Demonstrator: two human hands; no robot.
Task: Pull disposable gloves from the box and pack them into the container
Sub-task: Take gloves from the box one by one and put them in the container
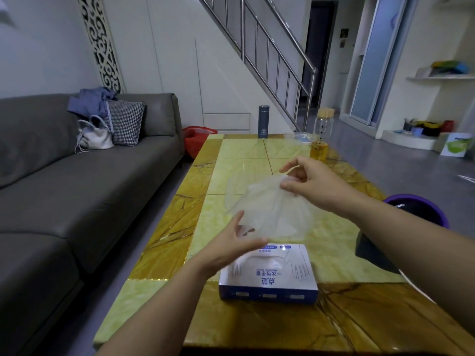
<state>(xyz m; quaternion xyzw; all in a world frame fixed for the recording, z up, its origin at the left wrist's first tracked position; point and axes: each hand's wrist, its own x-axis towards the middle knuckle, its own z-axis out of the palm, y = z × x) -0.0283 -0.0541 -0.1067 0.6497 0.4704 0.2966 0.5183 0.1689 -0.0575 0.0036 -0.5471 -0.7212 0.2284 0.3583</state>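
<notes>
Left grip (232, 244): released, fingers straight, touching the lower edge of the glove (270, 209). The glove is in the air above the tabletop (164, 253), at 12 o'clock from the box (268, 276). Its long axis runs from 7 to 1 o'clock; the cuff end cannot be told. Right grip (313, 183): pinching the glove's upper end. Recommendation: flatten the film between both grips, then carry it toward 3 o'clock, where a dark container (368, 249) sits partly hidden.

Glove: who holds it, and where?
Right hand pinches the clear glove at its upper right edge. Left hand is at the lower left edge; motion blur hides whether it grips.
</notes>
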